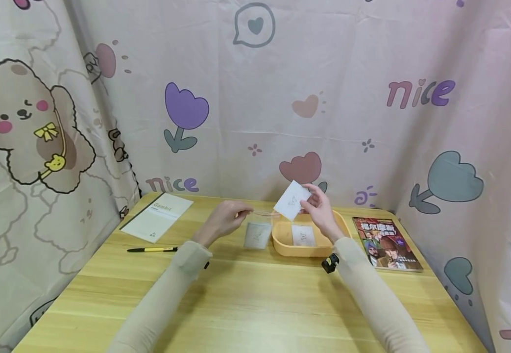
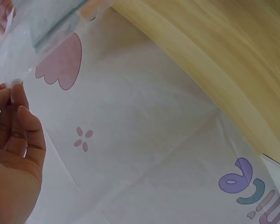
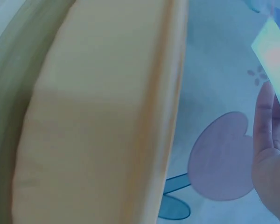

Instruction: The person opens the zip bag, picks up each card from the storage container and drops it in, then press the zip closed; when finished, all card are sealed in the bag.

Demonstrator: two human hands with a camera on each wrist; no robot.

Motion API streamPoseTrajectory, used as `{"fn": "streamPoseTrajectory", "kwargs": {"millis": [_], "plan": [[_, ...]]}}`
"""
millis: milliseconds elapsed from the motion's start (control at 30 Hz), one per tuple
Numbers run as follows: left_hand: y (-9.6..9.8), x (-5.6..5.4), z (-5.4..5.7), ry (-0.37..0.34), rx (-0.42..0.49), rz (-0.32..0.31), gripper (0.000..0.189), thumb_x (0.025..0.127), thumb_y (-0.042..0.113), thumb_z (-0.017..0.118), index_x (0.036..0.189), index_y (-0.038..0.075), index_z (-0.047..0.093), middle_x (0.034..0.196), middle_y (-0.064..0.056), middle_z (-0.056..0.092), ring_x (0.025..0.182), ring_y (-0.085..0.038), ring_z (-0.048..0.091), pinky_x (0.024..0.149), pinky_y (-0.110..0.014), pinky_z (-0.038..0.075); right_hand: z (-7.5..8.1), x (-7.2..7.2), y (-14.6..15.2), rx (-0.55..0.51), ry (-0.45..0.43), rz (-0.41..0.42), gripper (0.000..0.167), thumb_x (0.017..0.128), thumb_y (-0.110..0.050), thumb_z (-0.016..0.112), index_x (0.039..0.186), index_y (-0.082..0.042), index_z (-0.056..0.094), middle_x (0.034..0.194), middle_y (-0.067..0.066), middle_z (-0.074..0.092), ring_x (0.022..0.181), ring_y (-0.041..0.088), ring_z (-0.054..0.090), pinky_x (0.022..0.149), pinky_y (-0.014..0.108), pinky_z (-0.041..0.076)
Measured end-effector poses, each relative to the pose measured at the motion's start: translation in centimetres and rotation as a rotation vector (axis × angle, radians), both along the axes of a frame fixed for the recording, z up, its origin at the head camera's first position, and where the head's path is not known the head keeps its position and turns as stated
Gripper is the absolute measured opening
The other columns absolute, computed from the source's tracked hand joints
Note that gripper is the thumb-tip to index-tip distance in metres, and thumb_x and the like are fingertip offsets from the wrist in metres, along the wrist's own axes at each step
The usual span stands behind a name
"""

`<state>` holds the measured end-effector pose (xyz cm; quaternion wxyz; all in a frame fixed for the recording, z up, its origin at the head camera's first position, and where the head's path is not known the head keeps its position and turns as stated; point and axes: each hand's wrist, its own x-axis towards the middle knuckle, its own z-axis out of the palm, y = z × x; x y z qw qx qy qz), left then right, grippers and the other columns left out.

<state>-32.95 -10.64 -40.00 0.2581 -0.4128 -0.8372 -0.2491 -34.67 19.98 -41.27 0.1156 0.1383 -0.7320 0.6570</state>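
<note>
My right hand [image 1: 319,211] pinches a flat white square packet [image 1: 291,201] with a small line drawing, tilted above the yellow-orange box [image 1: 281,251]. In the right wrist view the packet [image 3: 270,51] appears thin, with the fingers against its lower edge. My left hand [image 1: 226,220], left of the box, pinches the thin reddish edge of a clear plastic film [image 2: 21,51], which stretches toward the right hand. A similar packet [image 1: 303,235] lies inside the box. Another translucent square packet [image 1: 257,235] is on the table, just left of the box.
At the left lie a white notebook [image 1: 156,218] and a black and yellow pen [image 1: 151,249]. A comic-style book [image 1: 387,245] is right of the box. Behind the wooden table [image 1: 255,304] hangs a printed curtain [image 1: 237,98].
</note>
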Motion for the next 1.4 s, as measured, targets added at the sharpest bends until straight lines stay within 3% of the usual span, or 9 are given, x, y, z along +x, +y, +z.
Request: {"fn": "streamPoseTrajectory", "kwargs": {"millis": [133, 267, 533, 633, 767, 833, 1033, 1400], "plan": [[0.2, -0.1, 0.0, 0.009, -0.002, -0.001, 0.014, 0.09, 0.001, 0.065, 0.095, 0.007, 0.076, 0.088, -0.004, 0.075, 0.073, -0.012, 0.066, 0.068, -0.028, 0.056, 0.6, 0.2, -0.6, -0.057, 0.028, -0.009, 0.05, 0.092, 0.009, 0.058, 0.138, -0.009, 0.048, 0.093, 0.014, 0.056, 0.077, 0.015, 0.06, 0.066, 0.032, 0.061], [0.3, 0.0, 0.1, -0.002, -0.012, 0.005, 0.014, 0.091, 0.001, 0.065, 0.095, 0.008, 0.076, 0.09, -0.005, 0.075, 0.077, -0.014, 0.068, 0.071, -0.03, 0.057, 1.2, 0.4, -1.0, -0.092, 0.031, 0.003, 0.051, 0.092, 0.011, 0.057, 0.138, -0.008, 0.047, 0.094, 0.01, 0.057, 0.078, 0.015, 0.06, 0.066, 0.03, 0.06], [0.6, 0.0, 0.2, -0.006, -0.017, 0.009, 0.013, 0.091, 0.0, 0.065, 0.094, 0.007, 0.075, 0.09, -0.004, 0.075, 0.077, -0.014, 0.067, 0.071, -0.03, 0.057, 1.9, 0.8, -2.7, -0.106, 0.115, 0.064, 0.048, 0.092, 0.011, 0.057, 0.136, -0.003, 0.044, 0.104, 0.01, 0.056, 0.08, 0.014, 0.061, 0.067, 0.032, 0.06], [0.7, 0.1, 0.2, 0.006, -0.01, 0.005, 0.013, 0.09, -0.001, 0.065, 0.093, 0.006, 0.075, 0.089, -0.004, 0.074, 0.076, -0.014, 0.066, 0.071, -0.03, 0.056, 2.0, 0.8, -3.4, -0.105, 0.142, 0.085, 0.049, 0.093, 0.01, 0.057, 0.137, -0.001, 0.041, 0.106, 0.011, 0.055, 0.08, 0.015, 0.061, 0.069, 0.038, 0.06], [0.7, 0.1, 0.2, 0.01, -0.005, 0.002, 0.014, 0.089, -0.002, 0.064, 0.093, 0.006, 0.075, 0.088, -0.005, 0.074, 0.074, -0.014, 0.065, 0.07, -0.031, 0.056, 1.9, 0.8, -4.3, -0.109, 0.149, 0.1, 0.049, 0.093, 0.009, 0.056, 0.138, 0.001, 0.038, 0.106, 0.012, 0.052, 0.079, 0.016, 0.059, 0.072, 0.043, 0.06], [0.7, 0.1, 0.2, 0.004, -0.005, 0.003, 0.014, 0.089, -0.003, 0.064, 0.093, 0.006, 0.075, 0.088, -0.005, 0.074, 0.073, -0.013, 0.064, 0.069, -0.031, 0.055, 1.8, 0.7, -4.6, -0.106, 0.145, 0.109, 0.05, 0.093, 0.011, 0.055, 0.139, 0.003, 0.036, 0.108, 0.012, 0.052, 0.08, 0.018, 0.058, 0.071, 0.039, 0.06], [0.7, 0.1, 0.2, -0.012, -0.011, 0.017, 0.015, 0.089, -0.002, 0.065, 0.095, 0.007, 0.076, 0.089, -0.006, 0.074, 0.072, -0.012, 0.062, 0.069, -0.03, 0.055, 1.6, 0.5, -4.9, -0.032, 0.115, 0.122, 0.049, 0.091, 0.014, 0.054, 0.137, 0.003, 0.04, 0.108, 0.016, 0.051, 0.082, 0.026, 0.058, 0.065, 0.025, 0.059], [0.5, 0.1, 0.2, 0.002, -0.007, 0.04, 0.013, 0.088, 0.001, 0.068, 0.094, 0.008, 0.077, 0.085, -0.002, 0.074, 0.066, -0.008, 0.056, 0.065, -0.026, 0.052, 1.7, 0.3, -4.9, 0.093, 0.102, 0.126, 0.04, 0.093, 0.007, 0.056, 0.131, -0.005, 0.049, 0.106, 0.022, 0.051, 0.079, 0.029, 0.059, 0.064, 0.026, 0.058]]}}
